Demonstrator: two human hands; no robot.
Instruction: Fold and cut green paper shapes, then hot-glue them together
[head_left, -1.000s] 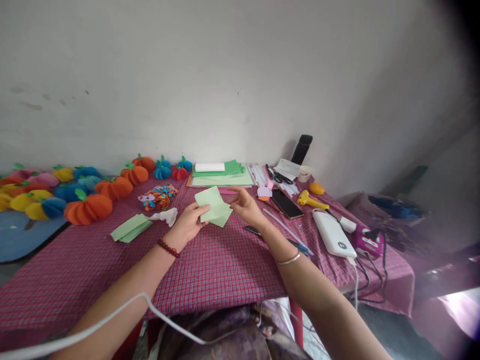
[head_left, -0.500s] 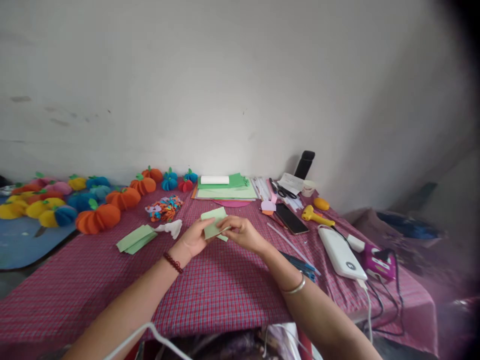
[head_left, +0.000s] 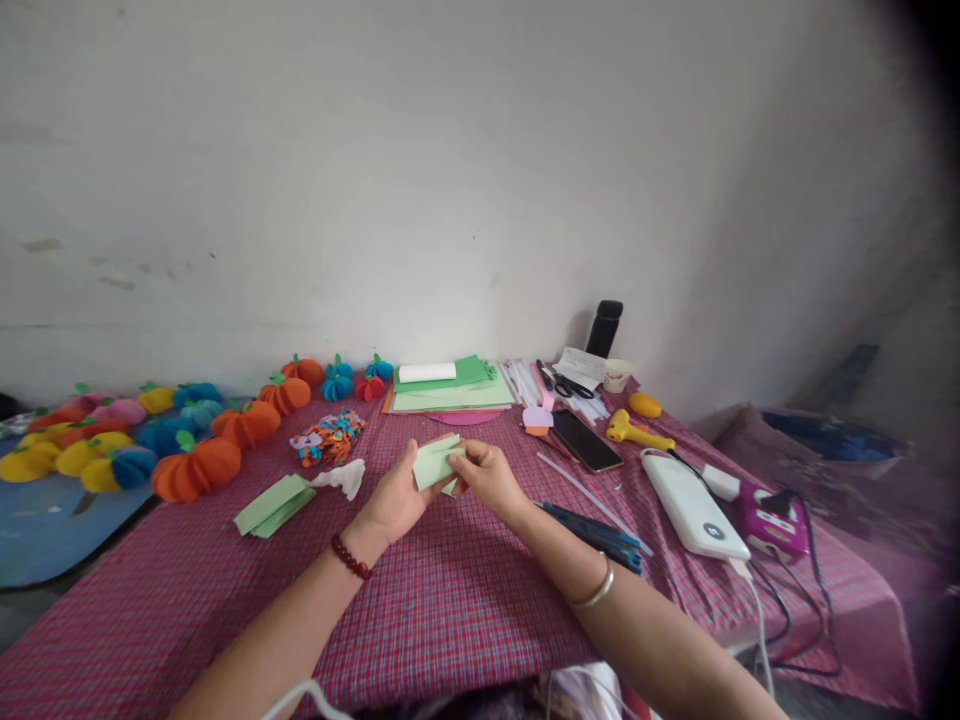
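the pale green paper (head_left: 433,466) is up off the tabletop (head_left: 442,610), between the 2 hands near the middle of the view. the left hand (head_left: 394,497) lies palm-up at its left side, thumb standing by the paper's edge and fingers mostly hidden behind; whether they clamp it, i cannot tell. the right hand (head_left: 487,480) pinches the paper's right side between thumb and fingertips.

the likeliest trouble is a skewed edge: if the right hand tugs unevenly while the left gives only loose backing, the layers could slide and crease off square. a small green corner pokes out below the main face, and if it belongs to a loose 2nd piece, it could drop should the pinch slacken. too firm a squeeze might kink the paper. the right forearm (head_left: 566,560) crosses close to the black-and-blue tool (head_left: 600,536), so a careless dip could nudge it.

the broad face is turned up toward the camera. its long axis seems to run left to right, the right end tilted higher, away from the body. the green paper stack (head_left: 275,505), beside the white tissue (head_left: 346,479), slants much the same way.
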